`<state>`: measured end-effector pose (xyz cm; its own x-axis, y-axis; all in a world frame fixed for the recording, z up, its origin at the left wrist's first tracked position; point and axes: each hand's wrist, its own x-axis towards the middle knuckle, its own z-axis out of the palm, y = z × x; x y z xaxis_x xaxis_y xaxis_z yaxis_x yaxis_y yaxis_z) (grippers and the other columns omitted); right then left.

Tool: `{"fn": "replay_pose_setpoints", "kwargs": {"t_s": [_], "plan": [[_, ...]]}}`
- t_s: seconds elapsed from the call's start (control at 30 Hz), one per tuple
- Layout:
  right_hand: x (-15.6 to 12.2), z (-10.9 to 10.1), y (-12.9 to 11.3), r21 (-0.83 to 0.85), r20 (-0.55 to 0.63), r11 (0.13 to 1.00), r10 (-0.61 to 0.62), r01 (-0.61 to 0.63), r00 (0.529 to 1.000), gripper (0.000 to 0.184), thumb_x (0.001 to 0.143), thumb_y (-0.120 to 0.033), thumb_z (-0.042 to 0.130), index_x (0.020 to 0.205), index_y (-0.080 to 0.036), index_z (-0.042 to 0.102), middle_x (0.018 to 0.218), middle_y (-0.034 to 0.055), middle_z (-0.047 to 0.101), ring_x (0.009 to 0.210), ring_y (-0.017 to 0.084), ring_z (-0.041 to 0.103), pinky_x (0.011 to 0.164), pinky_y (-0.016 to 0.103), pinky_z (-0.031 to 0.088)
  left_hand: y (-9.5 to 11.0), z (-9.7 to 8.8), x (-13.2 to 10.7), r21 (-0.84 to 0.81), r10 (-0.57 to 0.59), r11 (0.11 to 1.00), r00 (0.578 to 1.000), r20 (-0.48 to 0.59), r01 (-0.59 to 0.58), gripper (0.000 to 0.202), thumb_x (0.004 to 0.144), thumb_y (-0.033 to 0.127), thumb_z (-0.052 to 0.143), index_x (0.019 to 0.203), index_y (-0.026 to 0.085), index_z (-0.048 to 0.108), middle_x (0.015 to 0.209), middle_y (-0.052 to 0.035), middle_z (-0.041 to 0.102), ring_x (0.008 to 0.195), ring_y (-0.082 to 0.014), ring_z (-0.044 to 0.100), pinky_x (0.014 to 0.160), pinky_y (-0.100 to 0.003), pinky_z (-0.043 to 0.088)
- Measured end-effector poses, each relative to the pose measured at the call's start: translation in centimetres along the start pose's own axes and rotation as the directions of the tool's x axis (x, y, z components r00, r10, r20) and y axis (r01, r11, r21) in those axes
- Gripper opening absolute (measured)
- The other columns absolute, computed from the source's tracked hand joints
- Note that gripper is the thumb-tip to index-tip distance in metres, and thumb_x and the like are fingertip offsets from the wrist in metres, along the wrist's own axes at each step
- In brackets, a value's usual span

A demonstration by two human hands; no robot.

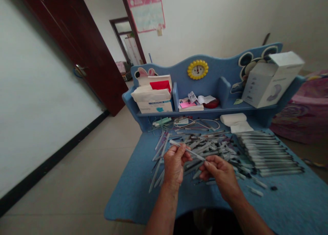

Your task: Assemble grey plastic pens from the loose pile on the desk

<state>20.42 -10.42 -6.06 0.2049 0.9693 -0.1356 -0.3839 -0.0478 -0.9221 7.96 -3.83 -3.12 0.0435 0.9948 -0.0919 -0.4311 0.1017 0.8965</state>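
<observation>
A translucent pen barrel point(193, 154) is held between both hands over the blue desk point(130, 187). My left hand point(175, 161) pinches it around its middle, thumb on top, with one end sticking out up and to the left. At the lower right end, the fingertips of my right hand point(217, 173) close on it; whether a tip or refill is there is hidden. Beneath and beyond lies a loose heap of pen parts point(205, 144). To the right, assembled-looking pens point(271, 153) lie side by side in a row. Small white caps point(255, 191) and a black piece point(274, 188) rest near my right hand.
At the back, a blue shelf point(153, 114) carries a mask box point(155, 106), papers point(191, 106) and a white carton point(266, 81). A yellow clock point(197, 69) is on its backboard. A tissue roll point(233, 119) and a white cable point(216, 123) lie below the shelf.
</observation>
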Motion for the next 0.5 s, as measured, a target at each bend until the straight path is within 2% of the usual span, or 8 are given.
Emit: {"fn": "replay_pose_setpoints", "kwargs": {"t_s": [0.13, 0.2, 0.33, 0.4, 0.5], "plan": [[0.18, 0.03, 0.28, -0.001, -0.036, 1.000, 0.003, -0.003, 0.999, 0.034, 0.067, -0.036, 0.071, 0.087, -0.016, 0.052, 0.064, 0.0017, 0.068, 0.047, 0.014, 0.063, 0.045, 0.023, 0.049, -0.26, -0.16, 0.24, 0.011, -0.001, 1.000, 1.000, -0.015, 0.001, 0.025, 0.067, 0.032, 0.070, 0.072, 0.009, 0.061, 0.061, -0.0016, 0.061, 0.047, -0.0072, 0.052, 0.044, -0.019, 0.048], [0.24, 0.12, 0.31, -0.006, -0.023, 0.999, 0.034, -0.034, 0.999, 0.034, 0.070, -0.040, 0.068, 0.090, -0.016, 0.053, 0.065, 0.0024, 0.068, 0.045, 0.014, 0.062, 0.042, 0.022, 0.048, -0.28, -0.24, 0.34, 0.010, -0.004, 1.000, 1.000, -0.023, 0.004, 0.024, 0.067, 0.032, 0.070, 0.072, 0.010, 0.061, 0.060, -0.0009, 0.060, 0.047, -0.0071, 0.051, 0.044, -0.019, 0.048], [0.44, 0.38, 0.35, -0.059, 0.009, 0.995, 0.084, -0.084, 0.996, 0.035, 0.077, -0.048, 0.056, 0.074, -0.013, 0.057, 0.061, 0.0055, 0.067, 0.041, 0.014, 0.060, 0.038, 0.021, 0.045, -0.25, -0.40, 0.50, 0.020, -0.001, 1.000, 1.000, -0.029, 0.001, 0.024, 0.067, 0.032, 0.070, 0.071, 0.010, 0.062, 0.058, -0.0004, 0.059, 0.046, -0.0069, 0.051, 0.043, -0.018, 0.048], [0.54, 0.50, 0.38, -0.101, 0.024, 0.993, 0.067, -0.065, 0.997, 0.035, 0.077, -0.048, 0.056, 0.068, -0.013, 0.057, 0.059, 0.0054, 0.067, 0.041, 0.013, 0.060, 0.040, 0.021, 0.045, -0.23, -0.44, 0.58, 0.029, -0.005, 1.000, 0.999, -0.046, 0.007, 0.026, 0.066, 0.033, 0.070, 0.071, 0.009, 0.062, 0.057, -0.0004, 0.059, 0.045, -0.0067, 0.050, 0.042, -0.018, 0.048], [0.56, 0.60, 0.43, -0.189, 0.031, 0.982, 0.006, 0.000, 1.000, 0.032, 0.078, -0.046, 0.056, 0.069, -0.015, 0.057, 0.060, 0.0040, 0.066, 0.045, 0.014, 0.061, 0.044, 0.023, 0.047, -0.21, -0.42, 0.68, 0.026, -0.016, 0.999, 0.994, -0.106, 0.019, 0.027, 0.064, 0.034, 0.072, 0.070, 0.010, 0.062, 0.059, -0.0013, 0.061, 0.044, -0.0065, 0.050, 0.041, -0.018, 0.048]]}}
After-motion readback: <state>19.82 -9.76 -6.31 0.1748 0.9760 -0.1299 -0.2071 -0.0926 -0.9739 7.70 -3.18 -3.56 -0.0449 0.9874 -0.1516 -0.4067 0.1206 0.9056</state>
